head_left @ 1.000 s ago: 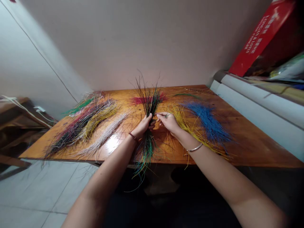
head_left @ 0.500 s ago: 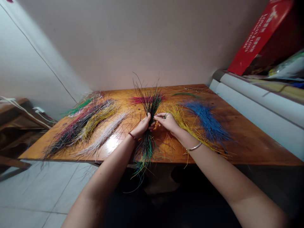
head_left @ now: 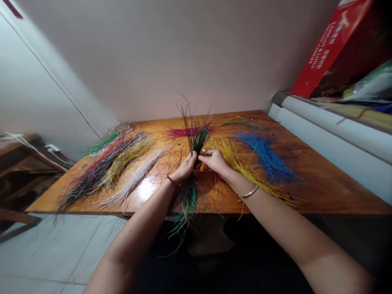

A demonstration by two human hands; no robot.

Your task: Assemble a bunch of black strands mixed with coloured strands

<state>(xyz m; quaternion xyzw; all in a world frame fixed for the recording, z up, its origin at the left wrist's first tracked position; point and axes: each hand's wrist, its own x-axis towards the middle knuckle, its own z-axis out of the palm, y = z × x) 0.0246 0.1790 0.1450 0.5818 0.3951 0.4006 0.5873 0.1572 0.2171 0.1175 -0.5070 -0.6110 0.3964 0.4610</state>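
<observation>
A wooden table (head_left: 321, 188) spreads before you. Over its near middle, the bundle of dark, green-tinged strands (head_left: 199, 139) stands roughly upright, its lower ends hanging past the front edge. To its right lie yellow strands (head_left: 245, 167), then blue strands (head_left: 269, 155). Your left hand (head_left: 185, 166) clamps the bundle's middle; your right hand (head_left: 216, 161) is at its side, whether pinching any strand I cannot tell.

You're facing a grey wall (head_left: 183, 57) — on your right, a red box (head_left: 332, 47) with white lettering is standing near a plastic bag (head_left: 369, 85). On your left, white cords (head_left: 21, 139) are trailing over a wooden stand (head_left: 9, 148) — pale floor tiles (head_left: 45, 243) are showing below.
</observation>
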